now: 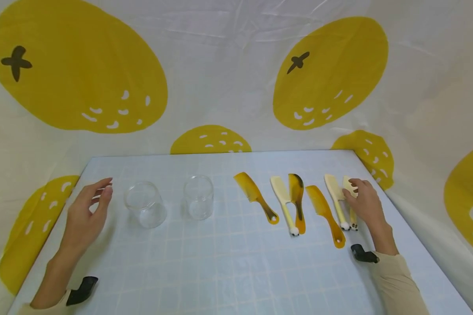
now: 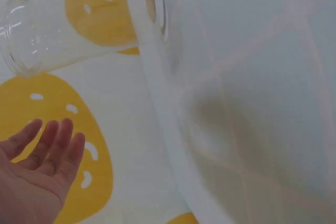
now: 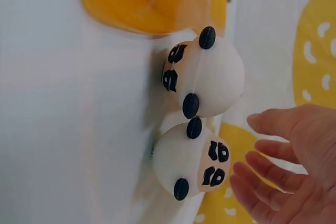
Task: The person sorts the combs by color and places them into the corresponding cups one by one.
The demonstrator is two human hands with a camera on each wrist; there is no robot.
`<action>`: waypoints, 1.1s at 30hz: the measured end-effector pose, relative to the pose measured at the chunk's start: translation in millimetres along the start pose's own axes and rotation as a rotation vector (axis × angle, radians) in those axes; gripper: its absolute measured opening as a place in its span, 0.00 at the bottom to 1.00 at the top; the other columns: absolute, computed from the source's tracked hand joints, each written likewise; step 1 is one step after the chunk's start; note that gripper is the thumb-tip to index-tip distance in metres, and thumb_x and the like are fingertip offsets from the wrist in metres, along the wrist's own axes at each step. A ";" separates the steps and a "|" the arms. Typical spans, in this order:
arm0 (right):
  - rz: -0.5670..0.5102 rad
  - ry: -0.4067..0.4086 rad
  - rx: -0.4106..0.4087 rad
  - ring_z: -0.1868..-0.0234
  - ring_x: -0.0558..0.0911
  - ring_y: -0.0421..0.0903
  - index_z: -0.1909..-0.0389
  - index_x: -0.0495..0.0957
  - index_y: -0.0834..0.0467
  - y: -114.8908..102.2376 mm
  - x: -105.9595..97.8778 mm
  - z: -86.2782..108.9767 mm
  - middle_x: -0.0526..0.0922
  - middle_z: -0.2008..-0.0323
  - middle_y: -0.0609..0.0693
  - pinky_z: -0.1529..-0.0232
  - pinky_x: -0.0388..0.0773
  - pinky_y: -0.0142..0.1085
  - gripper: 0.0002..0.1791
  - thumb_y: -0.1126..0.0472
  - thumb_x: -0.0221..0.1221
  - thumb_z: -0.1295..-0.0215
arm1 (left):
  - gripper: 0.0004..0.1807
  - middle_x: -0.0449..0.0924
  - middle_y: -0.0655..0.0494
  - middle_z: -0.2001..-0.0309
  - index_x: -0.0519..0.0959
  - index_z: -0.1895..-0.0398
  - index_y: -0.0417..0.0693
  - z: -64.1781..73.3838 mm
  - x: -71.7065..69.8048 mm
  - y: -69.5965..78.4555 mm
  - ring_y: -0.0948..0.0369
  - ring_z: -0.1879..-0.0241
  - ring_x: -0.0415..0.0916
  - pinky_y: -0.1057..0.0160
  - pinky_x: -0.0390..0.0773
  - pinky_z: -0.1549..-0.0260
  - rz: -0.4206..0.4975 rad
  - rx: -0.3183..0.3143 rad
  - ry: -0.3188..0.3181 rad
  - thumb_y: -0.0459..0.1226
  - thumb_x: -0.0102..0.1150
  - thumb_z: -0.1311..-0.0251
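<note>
1. Head view: the right grip (image 1: 366,201), a bare hand at the right of the frame, lies over the upper part of the rightmost cream comb (image 1: 353,214) on the worktop (image 1: 220,271). I can't tell from here whether the fingers touch it. Its neighbour, the other cream comb (image 1: 335,199), lies just beside it, so a sloppy pinch could, I'd judge, drag both along. The left grip (image 1: 84,214) hangs near the left glass (image 1: 146,205), thumb apart from the fingers, holding nothing; a careless sweep toward the middle of the frame could tip that glass into the right glass (image 1: 199,199).

2. Left wrist view: the left grip sits at lower left, palm showing, fingers parted and softly bent, well clear of the left glass at upper left.

3. Right wrist view: the right grip is at lower right, thumb and fingers loosely spread, pinching nothing that I can see. Two panda heads (image 3: 215,72) (image 3: 184,161) sit mid-frame, very close together; I can't tell whether they touch. Their roundness might let a comb roll if it's brushed off-centre.
</note>
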State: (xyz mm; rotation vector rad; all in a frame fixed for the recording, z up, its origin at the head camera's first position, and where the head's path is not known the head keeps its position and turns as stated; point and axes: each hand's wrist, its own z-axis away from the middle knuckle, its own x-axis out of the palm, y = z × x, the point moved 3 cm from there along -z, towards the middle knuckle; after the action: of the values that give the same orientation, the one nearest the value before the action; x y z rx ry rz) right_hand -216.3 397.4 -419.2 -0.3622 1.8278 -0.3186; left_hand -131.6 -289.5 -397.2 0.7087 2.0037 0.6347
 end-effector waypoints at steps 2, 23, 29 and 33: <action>0.006 -0.014 0.028 0.54 0.78 0.71 0.41 0.71 0.76 2.3 0.1 -0.2 0.74 0.51 0.74 0.56 0.78 0.63 0.23 0.64 0.61 0.29 | 0.22 0.77 0.43 0.41 0.73 0.29 0.46 2.2 2.1 3.4 0.86 0.48 0.62 0.89 0.62 0.49 0.018 -0.010 -0.019 0.39 0.51 0.21; -0.005 -0.240 0.298 0.48 0.73 0.74 0.37 0.62 0.80 25.5 0.5 -6.1 0.69 0.47 0.79 0.47 0.77 0.64 0.31 0.60 0.59 0.27 | 0.50 0.68 0.41 0.33 0.60 0.22 0.48 12.6 28.7 12.6 0.45 0.40 0.67 0.88 0.60 0.51 0.084 -0.100 -0.233 0.44 0.78 0.44; -0.025 -0.337 0.346 0.47 0.73 0.74 0.36 0.60 0.80 27.7 -2.1 -7.9 0.68 0.43 0.81 0.46 0.76 0.64 0.32 0.57 0.56 0.25 | 0.50 0.69 0.40 0.34 0.61 0.23 0.45 11.9 33.2 11.2 0.44 0.40 0.67 0.88 0.60 0.51 0.072 -0.111 -0.230 0.45 0.80 0.46; -0.028 -0.389 0.371 0.49 0.75 0.72 0.37 0.59 0.79 30.2 -4.6 -9.4 0.69 0.43 0.81 0.48 0.77 0.62 0.33 0.54 0.55 0.24 | 0.50 0.69 0.40 0.34 0.62 0.24 0.45 11.6 34.4 10.5 0.42 0.39 0.67 0.88 0.60 0.52 0.077 -0.119 -0.234 0.45 0.80 0.47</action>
State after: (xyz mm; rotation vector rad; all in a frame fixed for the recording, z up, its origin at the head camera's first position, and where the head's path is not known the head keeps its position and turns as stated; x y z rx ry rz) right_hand -226.6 427.2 -424.6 -0.1741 1.3501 -0.5556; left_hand -134.2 -256.5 -415.3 0.7552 1.7167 0.6778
